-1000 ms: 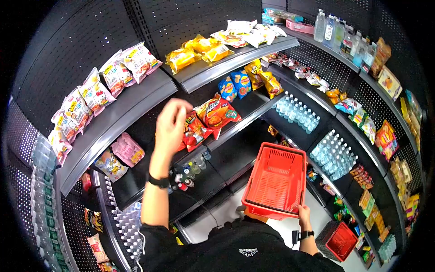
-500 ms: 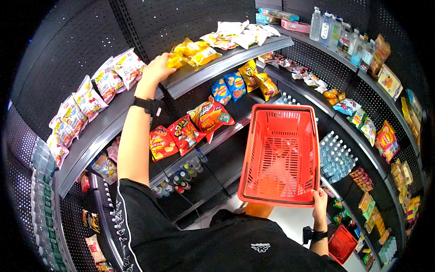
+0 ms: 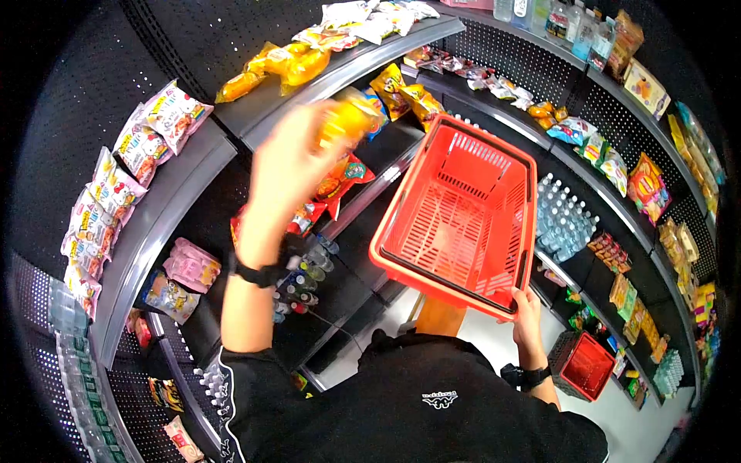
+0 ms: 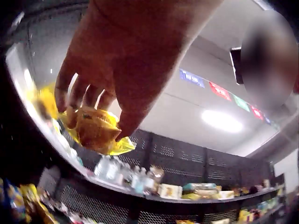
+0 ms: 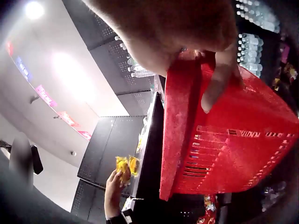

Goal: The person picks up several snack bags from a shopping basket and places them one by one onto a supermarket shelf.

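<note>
My left hand (image 3: 289, 166) grips a yellow-wrapped packet of bread (image 3: 349, 119), held out in front of the shelves. In the left wrist view, brown bread (image 4: 96, 130) shows through the wrapper between thumb and fingers. My right hand (image 3: 528, 312) holds the rim of a red plastic shopping basket (image 3: 451, 224) at its near right corner, with the basket tilted in front of the body. From the right wrist, fingers (image 5: 217, 86) are seen curled over the basket's edge. More yellow packets (image 3: 282, 63) lie on the top shelf, beyond the left hand.
Potato snack bags (image 3: 116, 181) stand on the upper left shelf, with red chip bags (image 3: 340, 181) lower down. Bottled water (image 3: 567, 220) fills a shelf at the right. A second red basket (image 3: 590, 366) sits on the floor at lower right.
The left hand reached to the yellow packets on the top shelf, took one and has moved right and down with it. The basket has come up towards the shelves, still in the right hand.
</note>
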Action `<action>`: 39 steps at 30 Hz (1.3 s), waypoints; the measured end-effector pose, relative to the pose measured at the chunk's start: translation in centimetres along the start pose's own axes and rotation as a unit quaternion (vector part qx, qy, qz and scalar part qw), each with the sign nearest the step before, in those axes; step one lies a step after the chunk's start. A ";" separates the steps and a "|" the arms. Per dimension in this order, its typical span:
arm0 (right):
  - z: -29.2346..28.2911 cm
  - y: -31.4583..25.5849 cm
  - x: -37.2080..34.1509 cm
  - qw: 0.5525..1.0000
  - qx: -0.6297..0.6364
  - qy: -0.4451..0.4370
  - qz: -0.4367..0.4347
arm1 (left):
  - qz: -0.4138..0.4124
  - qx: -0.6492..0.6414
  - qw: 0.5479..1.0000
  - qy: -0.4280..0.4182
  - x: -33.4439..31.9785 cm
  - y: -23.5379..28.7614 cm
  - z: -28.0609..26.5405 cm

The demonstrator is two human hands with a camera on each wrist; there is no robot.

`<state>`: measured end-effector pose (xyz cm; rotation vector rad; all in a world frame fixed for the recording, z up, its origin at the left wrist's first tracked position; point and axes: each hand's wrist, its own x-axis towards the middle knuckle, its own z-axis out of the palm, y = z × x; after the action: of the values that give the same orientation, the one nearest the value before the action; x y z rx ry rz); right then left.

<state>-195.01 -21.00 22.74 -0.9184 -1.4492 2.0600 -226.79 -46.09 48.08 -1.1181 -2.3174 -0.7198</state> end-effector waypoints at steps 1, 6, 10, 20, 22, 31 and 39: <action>0.3 0.0 -0.2 1.000 0.002 -0.004 -0.006 | 0.017 -0.040 0.997 -0.063 -1.0 0.9 1.9; 0.9 0.1 -0.5 0.999 -0.004 0.006 -0.039 | 0.119 -0.218 0.921 -0.302 -3.8 2.9 10.9; 1.6 -1.3 -1.9 0.998 0.006 0.018 -0.054 | 0.188 -0.234 0.917 -0.263 -3.7 2.2 12.3; -0.6 1.5 -2.8 0.999 0.025 0.002 -0.034 | 0.012 0.226 0.963 0.147 10.6 -11.6 4.0; -1.9 4.6 -1.6 0.998 0.012 0.026 -0.060 | 0.002 0.234 0.967 0.105 10.9 -12.0 3.8; -7.2 15.5 2.0 0.996 -0.081 0.029 -0.008 | 0.078 0.193 0.953 0.221 7.1 -8.9 2.6; -12.2 29.3 5.6 0.976 -0.206 0.011 0.063 | 0.008 -0.011 0.988 0.155 -6.5 0.6 6.5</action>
<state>-189.49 -19.37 -8.93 -1.2155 -1.8906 1.8568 -223.79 -45.37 39.38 -0.9573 -2.0396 -0.8505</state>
